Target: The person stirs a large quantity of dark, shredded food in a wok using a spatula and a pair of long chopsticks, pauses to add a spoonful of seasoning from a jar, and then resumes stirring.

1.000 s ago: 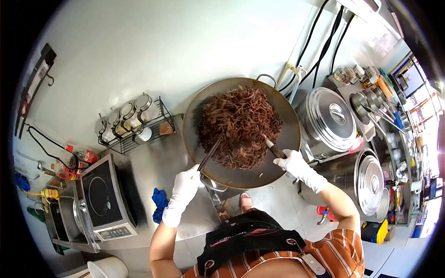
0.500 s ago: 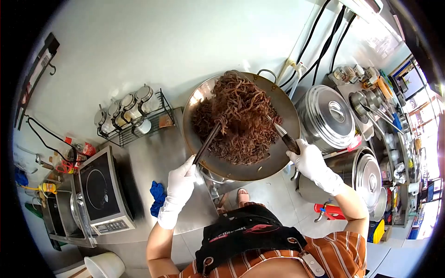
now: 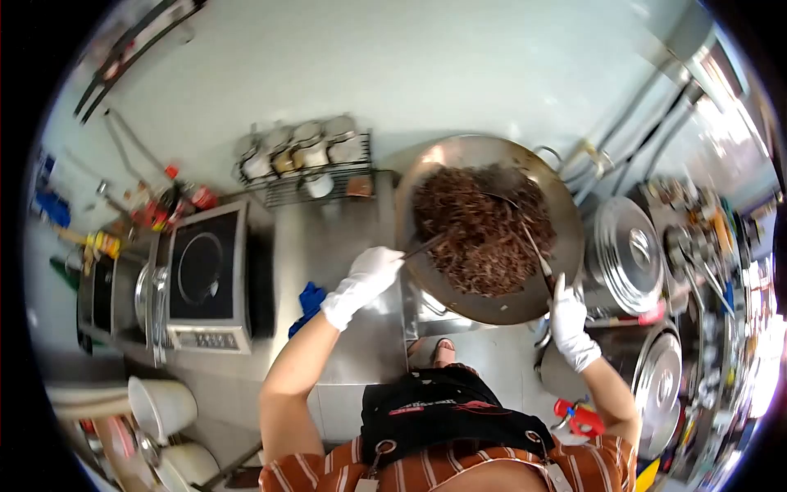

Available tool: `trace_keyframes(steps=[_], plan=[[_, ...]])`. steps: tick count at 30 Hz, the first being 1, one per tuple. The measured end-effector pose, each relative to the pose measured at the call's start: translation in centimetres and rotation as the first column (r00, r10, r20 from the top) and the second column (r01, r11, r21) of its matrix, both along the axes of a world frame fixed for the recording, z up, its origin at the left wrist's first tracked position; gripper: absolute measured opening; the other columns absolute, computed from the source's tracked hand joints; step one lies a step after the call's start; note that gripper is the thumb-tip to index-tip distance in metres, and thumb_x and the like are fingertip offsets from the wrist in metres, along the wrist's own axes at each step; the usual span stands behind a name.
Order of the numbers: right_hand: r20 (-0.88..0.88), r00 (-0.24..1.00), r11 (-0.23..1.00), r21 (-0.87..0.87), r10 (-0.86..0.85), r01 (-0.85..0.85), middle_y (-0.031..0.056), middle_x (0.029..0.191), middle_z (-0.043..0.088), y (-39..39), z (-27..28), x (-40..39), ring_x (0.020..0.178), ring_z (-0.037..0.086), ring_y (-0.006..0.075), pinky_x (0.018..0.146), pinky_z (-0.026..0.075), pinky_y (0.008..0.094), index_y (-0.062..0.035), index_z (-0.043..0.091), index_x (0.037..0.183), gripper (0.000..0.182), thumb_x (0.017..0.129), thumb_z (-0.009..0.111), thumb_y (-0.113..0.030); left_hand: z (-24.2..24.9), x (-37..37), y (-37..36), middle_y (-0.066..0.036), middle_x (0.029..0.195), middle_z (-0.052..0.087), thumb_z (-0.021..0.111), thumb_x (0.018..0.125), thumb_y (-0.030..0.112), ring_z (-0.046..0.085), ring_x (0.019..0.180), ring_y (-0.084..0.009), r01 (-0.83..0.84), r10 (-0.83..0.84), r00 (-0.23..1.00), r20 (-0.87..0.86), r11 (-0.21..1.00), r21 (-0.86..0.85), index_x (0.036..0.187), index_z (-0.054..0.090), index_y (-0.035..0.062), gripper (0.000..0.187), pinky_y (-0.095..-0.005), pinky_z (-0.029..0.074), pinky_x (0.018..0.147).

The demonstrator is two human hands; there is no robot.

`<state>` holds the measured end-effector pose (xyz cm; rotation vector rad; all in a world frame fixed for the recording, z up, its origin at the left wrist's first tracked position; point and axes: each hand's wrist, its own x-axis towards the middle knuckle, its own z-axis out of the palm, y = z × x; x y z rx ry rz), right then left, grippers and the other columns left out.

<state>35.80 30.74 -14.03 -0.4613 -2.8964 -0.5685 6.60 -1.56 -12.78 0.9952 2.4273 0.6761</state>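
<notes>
A wide round wok holds a heap of dark brown, noodle-like strips. My white-gloved left hand is left of the wok, closed round what look like long dark chopsticks. Their far ends go into the heap; blur hides whether they are two separate sticks. At the wok's lower right rim, my gloved right hand grips the dark handle of a metal wok spatula. Its shaft slants up and left across the food, and its head is partly buried near the top of the heap.
Jars stand on a black wire rack at the wall. Left are a steel counter, a blue cloth and an induction cooker. Large lidded pots stand close on the right, with a red fire extinguisher below.
The lifted clump of strips has dropped back and lies lower and more spread out. The spatula has moved to the heap's upper part. The view has shifted, putting the wok further right.
</notes>
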Motion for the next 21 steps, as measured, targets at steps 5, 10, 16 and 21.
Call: trace_keyframes(steps=[5,10,16,21], plan=[[-0.029,0.996,0.983,-0.166,-0.087,0.081,0.0119,0.083,0.054,-1.5,-1.9,0.0,0.06,0.059,0.0232,0.049,0.047,0.0336,0.0042,0.032,0.14,0.081,0.079,0.071,-0.032,1.8,-1.4,-1.5,-0.019,0.085,0.069,0.055,0.091,0.036,0.067,0.08,-0.0306,-0.098,0.098,0.978,0.186,0.995,-0.007,0.108,0.067,0.0057,0.037,-0.0381,0.052,0.077],[0.003,0.995,0.986,-0.134,-0.104,0.104,0.0133,0.088,0.054,-2.0,-0.1,-0.1,0.073,0.061,0.0277,0.059,0.05,0.0363,0.0007,0.035,0.14,0.077,0.08,0.07,-0.033,5.3,-6.8,-5.1,-0.02,0.102,0.067,0.057,0.09,0.04,0.065,0.096,-0.0324,-0.381,0.377,0.924,0.058,0.901,0.206,0.11,0.067,0.0025,0.044,-0.0369,0.049,0.084],[-0.171,0.958,0.924,-0.348,-0.231,0.161,0.0148,0.096,0.057,-5.1,7.3,-1.0,0.081,0.059,0.0317,0.069,0.049,0.0365,-0.0031,0.039,0.14,0.071,0.078,0.071,-0.008,-4.4,-25.0,-11.2,-0.014,0.105,0.068,0.067,0.083,0.015,0.065,0.082,-0.0262,-0.547,0.877,0.428,-0.219,0.445,0.709,0.112,0.062,-0.0002,0.033,-0.0364,0.05,0.074],[-0.255,0.923,0.893,-0.419,-0.288,0.163,0.0175,0.097,0.056,-6.1,8.2,1.5,0.079,0.06,0.0321,0.067,0.049,0.0375,-0.0082,0.044,0.138,0.064,0.08,0.07,-0.009,-2.3,-26.6,-10.6,-0.005,0.095,0.065,0.065,0.086,0.009,0.055,0.053,-0.0087,-0.831,0.691,0.53,0.492,0.309,0.463,0.136,0.043,0.0129,0.054,-0.0209,0.041,0.042]])
